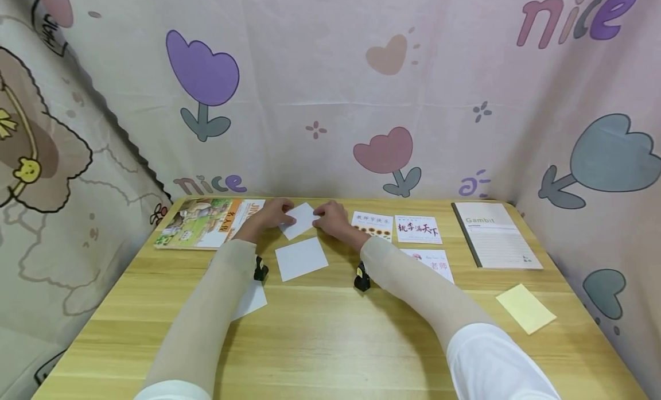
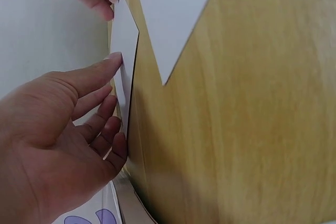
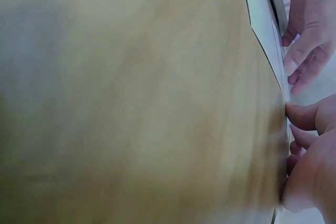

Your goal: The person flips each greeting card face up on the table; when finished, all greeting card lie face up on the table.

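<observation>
A blank white card (image 1: 298, 223) is at the back of the wooden table, between both hands. My left hand (image 1: 271, 212) holds it by the left side, with the thumb on its face in the left wrist view and the fingers at the far edge. On the opposite side, my right hand (image 1: 333, 218) pinches the card near its right corner. Just in front lies another blank white card (image 1: 302, 259), flat on the wood. A third white card (image 1: 251, 301) is partly hidden under the left forearm.
A picture book (image 1: 198, 222) lies at the back left. Right of the hands are a sunflower card (image 1: 373, 225), a card with red lettering (image 1: 418, 230) and a card partly under the right sleeve (image 1: 436, 265). Farther right are a Gambit notebook (image 1: 498, 236) and a yellow paper (image 1: 525, 309).
</observation>
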